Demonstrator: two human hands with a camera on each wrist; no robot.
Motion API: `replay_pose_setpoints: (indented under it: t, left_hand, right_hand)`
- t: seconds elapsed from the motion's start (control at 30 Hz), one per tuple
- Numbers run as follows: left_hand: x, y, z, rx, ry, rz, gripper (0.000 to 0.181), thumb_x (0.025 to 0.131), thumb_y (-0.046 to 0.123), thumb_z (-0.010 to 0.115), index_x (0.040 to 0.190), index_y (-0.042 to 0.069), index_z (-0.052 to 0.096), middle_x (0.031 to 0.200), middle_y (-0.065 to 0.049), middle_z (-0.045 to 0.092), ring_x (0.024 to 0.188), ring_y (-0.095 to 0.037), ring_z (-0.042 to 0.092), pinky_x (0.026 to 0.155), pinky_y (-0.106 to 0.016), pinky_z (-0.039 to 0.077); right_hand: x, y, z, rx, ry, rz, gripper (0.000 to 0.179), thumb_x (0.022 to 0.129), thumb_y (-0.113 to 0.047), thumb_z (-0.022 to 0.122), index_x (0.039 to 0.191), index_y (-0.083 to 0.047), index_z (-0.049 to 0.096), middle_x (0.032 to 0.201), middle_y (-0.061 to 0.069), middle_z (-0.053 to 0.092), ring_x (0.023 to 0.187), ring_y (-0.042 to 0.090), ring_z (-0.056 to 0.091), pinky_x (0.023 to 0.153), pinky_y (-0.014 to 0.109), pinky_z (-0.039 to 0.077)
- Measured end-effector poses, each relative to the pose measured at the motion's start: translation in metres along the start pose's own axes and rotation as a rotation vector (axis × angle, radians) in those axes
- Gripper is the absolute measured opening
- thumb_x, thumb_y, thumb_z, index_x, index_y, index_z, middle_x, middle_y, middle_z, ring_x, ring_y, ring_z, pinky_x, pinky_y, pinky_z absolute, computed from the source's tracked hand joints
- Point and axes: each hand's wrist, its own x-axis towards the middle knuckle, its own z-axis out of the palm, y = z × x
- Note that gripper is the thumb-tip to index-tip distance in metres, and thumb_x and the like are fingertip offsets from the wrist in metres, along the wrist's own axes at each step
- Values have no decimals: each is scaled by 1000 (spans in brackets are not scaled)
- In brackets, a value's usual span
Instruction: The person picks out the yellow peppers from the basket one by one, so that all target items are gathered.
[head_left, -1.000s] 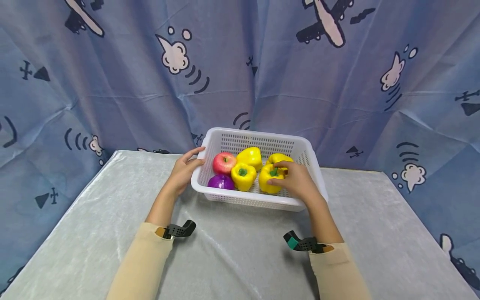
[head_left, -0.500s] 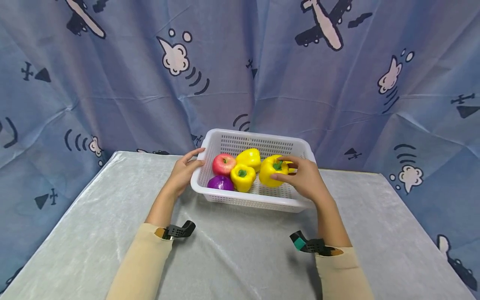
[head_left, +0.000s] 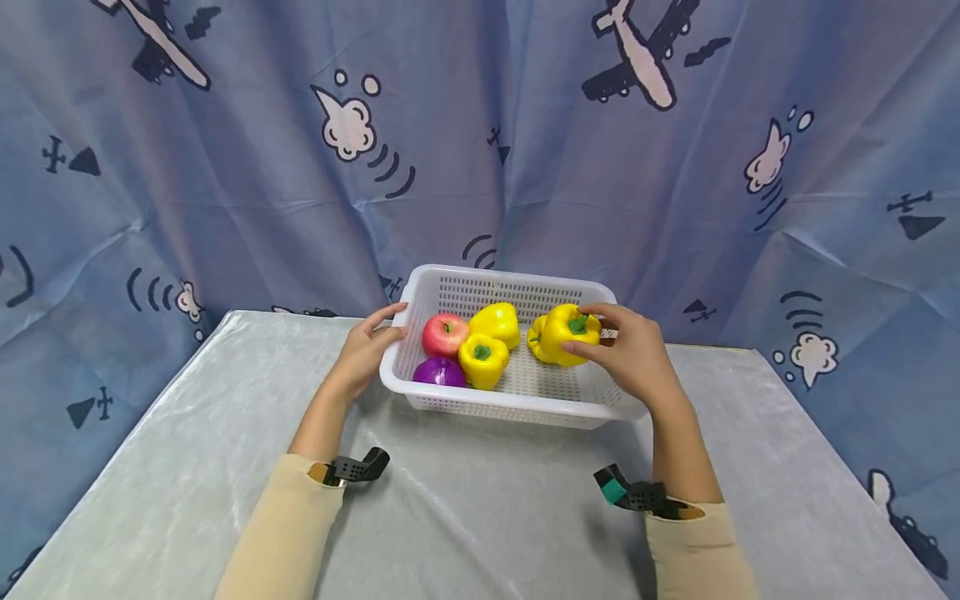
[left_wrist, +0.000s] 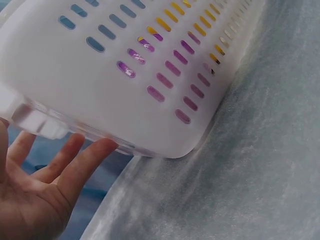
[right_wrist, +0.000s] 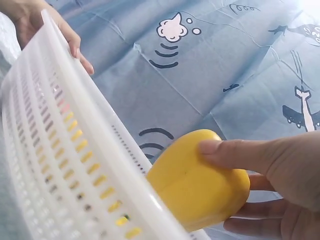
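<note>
A white perforated plastic basket (head_left: 517,402) stands on the table. My left hand (head_left: 362,354) holds its left rim; in the left wrist view several fingertips (left_wrist: 106,144) press against the outside of that end. My right hand (head_left: 637,350) grips a yellow bell pepper (head_left: 561,335) between thumb and fingers, raised at the basket's right end, stem facing me. Behind it, another yellow pepper (head_left: 536,337) is mostly hidden. At the left lie a red apple (head_left: 444,335), a purple onion-like ball (head_left: 439,372) and two more yellow peppers, one in front (head_left: 482,363) and one behind (head_left: 497,323).
The table (head_left: 480,500) carries a pale, wrinkled cover. Just behind it hangs a blue curtain (head_left: 450,167) with airplane prints. Both wrists wear dark camera straps, left (head_left: 352,469) and right (head_left: 633,494).
My right hand has lifted the yellow bell pepper from the basket floor and moved it to the right and away from me. The left hand has stayed on the rim.
</note>
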Motion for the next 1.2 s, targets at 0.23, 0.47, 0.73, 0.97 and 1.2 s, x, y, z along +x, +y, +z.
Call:
replay_pose_setpoints:
  t: [0.23, 0.47, 0.73, 0.97, 1.2]
  left_hand:
    - [-1, -3, -1, -12, 11, 18, 53, 96, 13, 59, 148, 17, 51, 130, -27, 64, 98, -21, 68, 76, -31, 60]
    - [0, -3, 1, 29, 21, -1, 53, 97, 9, 54, 149, 13, 47, 135, -33, 59, 100, -22, 67, 78, -30, 58]
    - [3, -2, 3, 35, 33, 18, 53, 95, 8, 55, 148, 13, 49, 129, -33, 61, 95, -20, 67, 75, -30, 59]
    - [3, -1, 0, 18, 18, 1, 53, 96, 9, 55, 148, 15, 48, 135, -33, 58, 104, -28, 66, 76, -32, 59]
    - [4, -2, -1, 25, -1, -15, 54, 98, 9, 55, 150, 15, 45, 138, -32, 57, 108, -28, 65, 78, -31, 59]
  right_hand:
    - [-1, 2, -20, -10, 27, -26, 63, 86, -34, 82, 139, -8, 60, 141, 22, 59, 117, 42, 64, 92, 52, 57]
    - [-6, 12, -44, 10, 48, -63, 61, 89, -35, 77, 141, -9, 58, 139, 23, 60, 114, 46, 66, 91, 52, 56]
    - [-6, 29, -56, 14, 112, -59, 59, 90, -34, 76, 141, -10, 58, 138, 23, 61, 114, 46, 66, 85, 29, 59]
    - [-3, 43, -58, 28, 128, -29, 59, 91, -33, 75, 142, -9, 58, 140, 25, 59, 114, 49, 65, 81, 22, 58]
    - [-2, 61, -62, 47, 144, 31, 62, 92, -35, 74, 144, -8, 55, 142, 25, 57, 117, 47, 63, 75, 4, 50]
